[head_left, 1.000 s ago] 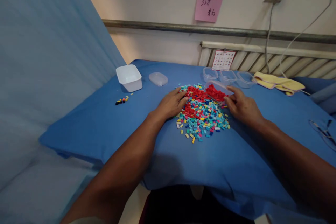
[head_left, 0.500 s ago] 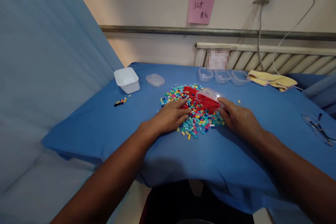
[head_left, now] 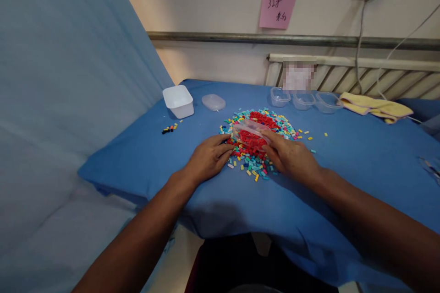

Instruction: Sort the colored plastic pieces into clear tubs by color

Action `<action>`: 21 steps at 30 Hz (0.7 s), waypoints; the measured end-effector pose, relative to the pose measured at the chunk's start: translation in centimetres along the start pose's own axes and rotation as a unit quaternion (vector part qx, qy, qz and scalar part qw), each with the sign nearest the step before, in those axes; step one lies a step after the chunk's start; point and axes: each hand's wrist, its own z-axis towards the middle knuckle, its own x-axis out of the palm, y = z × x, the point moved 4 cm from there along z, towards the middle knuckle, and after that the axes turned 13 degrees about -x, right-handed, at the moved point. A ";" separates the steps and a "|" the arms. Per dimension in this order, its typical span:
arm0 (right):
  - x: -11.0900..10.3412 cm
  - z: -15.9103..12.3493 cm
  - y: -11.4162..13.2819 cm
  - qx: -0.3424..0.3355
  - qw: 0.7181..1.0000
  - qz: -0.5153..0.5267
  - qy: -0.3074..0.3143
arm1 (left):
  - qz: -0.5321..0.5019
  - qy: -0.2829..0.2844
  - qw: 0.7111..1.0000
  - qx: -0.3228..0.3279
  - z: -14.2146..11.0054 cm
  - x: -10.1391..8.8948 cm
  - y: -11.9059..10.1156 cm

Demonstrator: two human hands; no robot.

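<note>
A heap of small toy building bricks [head_left: 256, 164], mostly turquoise, yellow and red, lies on the blue-covered table. My right hand [head_left: 290, 153] grips the right end of a clear plastic tub [head_left: 250, 127], which is tipped on its side low over the heap. Red bricks [head_left: 252, 143] show inside and around its mouth. At the heap's left edge rests my left hand [head_left: 211, 155], fingers stretched toward the tub's left end and touching bricks. Whether those fingertips touch the tub, I cannot tell.
A white tub [head_left: 178, 101] and a clear lid [head_left: 213, 102] stand at the back left, with several loose bricks [head_left: 170, 128] in front. Three clear tubs [head_left: 304, 100] line the back edge beside a yellow cloth [head_left: 374, 106]. Glasses [head_left: 431, 167] lie far right.
The tub in my right hand has swept left across the heap toward my left hand. Several bricks now lie scattered to the heap's right. The view has turned slightly left.
</note>
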 end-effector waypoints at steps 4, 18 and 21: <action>1.0 2.6 -0.2 0.004 1.000 -0.020 0.012 | -0.011 -0.022 1.000 0.000 0.0 0.5 0.1; -0.8 6.7 -5.5 -0.135 0.971 -0.153 0.123 | -0.002 -0.011 1.000 0.008 0.0 0.9 0.1; -2.1 6.3 -5.9 -0.145 0.965 -0.174 0.130 | 0.000 -0.008 1.000 0.006 0.1 0.9 0.2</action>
